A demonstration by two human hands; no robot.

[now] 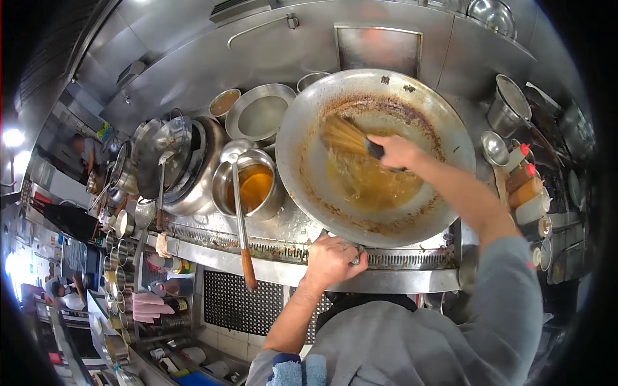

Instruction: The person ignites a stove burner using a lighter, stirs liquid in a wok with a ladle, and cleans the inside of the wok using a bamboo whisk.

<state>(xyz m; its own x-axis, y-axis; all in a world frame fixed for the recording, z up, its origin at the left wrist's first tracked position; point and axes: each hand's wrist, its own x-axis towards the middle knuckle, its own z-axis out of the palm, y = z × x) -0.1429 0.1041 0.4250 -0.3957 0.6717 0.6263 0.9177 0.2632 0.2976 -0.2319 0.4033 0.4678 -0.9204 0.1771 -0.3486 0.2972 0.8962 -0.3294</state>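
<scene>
A large wok (298,138) with brown residue around its inner wall holds murky yellow-brown liquid (380,186). Gripped by its dark handle in my right hand (396,153) is a bamboo brush (344,136), its bristles against the wok's inside, left of the middle. My left hand (335,259) is closed at the stove's front edge, just below the wok's rim, around a small metallic piece that I cannot make out. To its left, a long ladle (239,199) with a wooden handle lies across a steel pot (221,193) of amber liquid.
Left of the wok stand a pan of cloudy liquid (262,117) and a second wok (168,151). Squeeze bottles (529,192), a ladle (495,149) and a steel pot (505,116) are on the right. Other people (82,147) appear at the far left.
</scene>
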